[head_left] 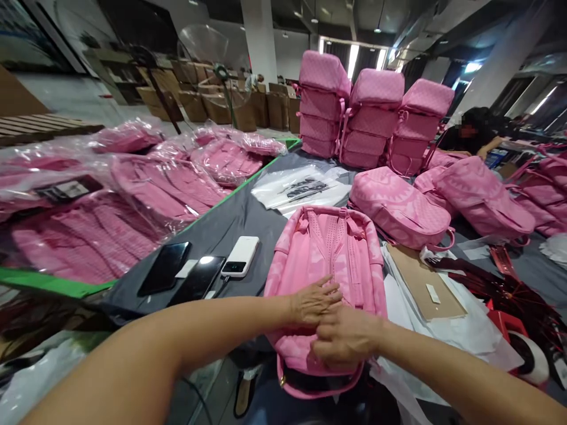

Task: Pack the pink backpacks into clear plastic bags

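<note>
While the left hand (315,301) lies on the pink backpack (325,251) with its fingers extended and slightly apart, the right hand (348,337) rests just beside it, fingers curled; whether these pinch any fabric I cannot tell. The backpack lies strap side up at the lower centre of the frame, on the dark worktop (234,219). Left of it are a white power bank (243,254) and two dark phones (165,268); right of it, a brown cardboard sheet (423,283) sits on white paper. Beyond lies a printed plastic bag (270,188). Plastic-wrapped pink bags (168,192) fill the left, and pink stacks (322,109) stand upper right, near a person in dark clothing (452,140).
</note>
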Tool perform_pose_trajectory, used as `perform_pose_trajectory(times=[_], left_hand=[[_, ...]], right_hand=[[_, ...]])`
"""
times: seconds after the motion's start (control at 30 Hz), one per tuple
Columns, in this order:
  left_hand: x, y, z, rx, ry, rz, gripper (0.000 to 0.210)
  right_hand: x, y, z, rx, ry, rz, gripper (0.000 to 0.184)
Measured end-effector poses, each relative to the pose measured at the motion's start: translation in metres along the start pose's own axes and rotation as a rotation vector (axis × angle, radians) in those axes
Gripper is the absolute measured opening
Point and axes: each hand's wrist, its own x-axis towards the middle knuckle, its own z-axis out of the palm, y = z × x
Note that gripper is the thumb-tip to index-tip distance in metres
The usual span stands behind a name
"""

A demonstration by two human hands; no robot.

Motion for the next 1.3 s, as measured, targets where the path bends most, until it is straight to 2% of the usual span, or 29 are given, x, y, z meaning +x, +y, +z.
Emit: perform_pose_trajectory(times=[0.07, 0.13, 0.17, 0.27, 0.37, 0.5, 0.6, 0.7, 0.77, 0.83, 0.93, 1.0, 1.1, 1.17, 1.23, 1.3], left_hand=[[-0.008, 0.002, 0.001, 0.017, -0.006, -0.2, 0.055], [-0.015, 0.004, 0.008, -0.011, -0.02, -0.397, 0.076], [-0.018, 0.005, 0.013, -0.035, -0.028, -0.444, 0.081], [-0.023, 0.006, 0.029, -0.065, -0.029, -0.458, 0.08], [-0.023, 0.004, 0.036, -0.069, -0.007, -0.446, 0.077], [-0.019, 0.004, 0.027, -0.116, -0.033, -0.476, 0.072], [-0.014, 0.009, 0.011, -0.191, -0.156, -0.485, 0.081], [-0.014, 0.016, 0.0, -0.244, -0.275, -0.447, 0.106], [-0.017, 0.022, 0.002, -0.27, -0.225, -0.417, 0.121], [-0.023, 0.027, 0.01, -0.282, -0.117, -0.4, 0.133], [-0.033, 0.036, 0.023, -0.266, -0.028, -0.41, 0.132], [-0.038, 0.043, 0.024, -0.258, -0.036, -0.426, 0.123], [-0.041, 0.047, 0.009, -0.298, -0.09, -0.439, 0.114], [-0.038, 0.037, -0.007, -0.347, -0.091, -0.428, 0.11], [-0.031, 0.013, -0.019, -0.313, -0.004, -0.486, 0.1], [-0.021, -0.018, -0.021, -0.183, 0.114, -0.656, 0.09]], right_hand=[[0.006, -0.003, 0.012, 0.042, -0.115, -0.091, 0.01], [0.006, -0.001, 0.031, 0.094, -0.154, -0.102, 0.013], [0.005, 0.001, 0.042, 0.111, -0.165, -0.107, 0.015], [-0.002, 0.009, 0.074, 0.134, -0.195, -0.125, 0.012], [-0.006, 0.015, 0.092, 0.138, -0.207, -0.114, 0.011], [-0.007, 0.012, 0.09, 0.07, -0.163, -0.062, 0.009], [-0.008, 0.002, 0.073, -0.036, 0.007, -0.018, 0.009], [-0.01, 0.003, 0.039, -0.156, 0.132, 0.124, 0.014], [-0.011, 0.018, 0.014, -0.233, 0.147, 0.288, 0.013], [-0.008, 0.044, -0.003, -0.313, 0.202, 0.551, 0.017], [-0.002, 0.083, 0.0, -0.353, 0.256, 1.011, 0.039], [0.001, 0.096, 0.019, -0.309, 0.156, 1.178, 0.052], [0.0, 0.096, 0.048, -0.241, 0.0, 1.198, 0.06], [-0.005, 0.089, 0.058, -0.232, -0.023, 1.186, 0.061], [-0.009, 0.081, 0.061, -0.234, -0.026, 1.19, 0.061], [-0.011, 0.077, 0.061, -0.247, -0.018, 1.198, 0.06]])
